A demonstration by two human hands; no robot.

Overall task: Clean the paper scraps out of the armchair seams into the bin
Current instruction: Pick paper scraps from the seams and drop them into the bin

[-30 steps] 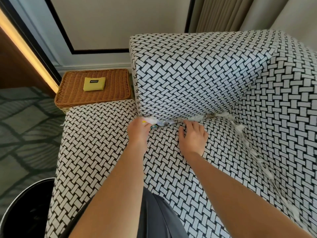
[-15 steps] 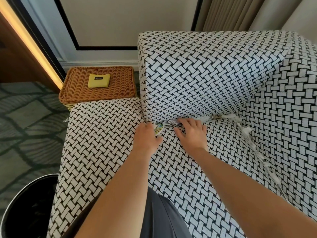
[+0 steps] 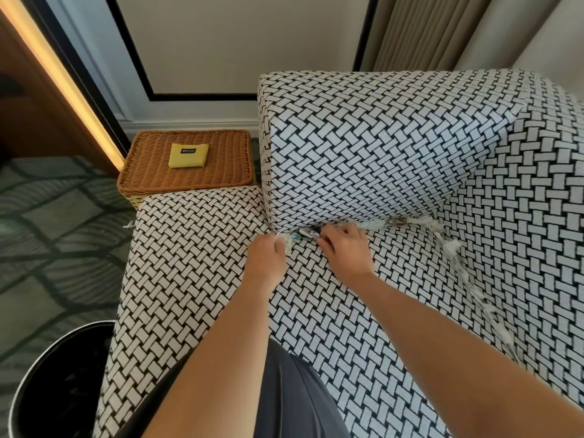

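Clearing this seam goes best by gathering a handful before any trip to the bin, which stands at the lower left beside the armchair; the left hand pinches a pale scrap just clear of the seam; the right hand bends its fingers onto crumpled paper there, though I cannot tell if they grip it; white shreds line the seams further right; draw each out slowly along the seam so it comes whole rather than tearing.

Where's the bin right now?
In the head view, the black bin sits on the floor at lower left, beside the armchair seat, nearer the camera than the wicker basket.
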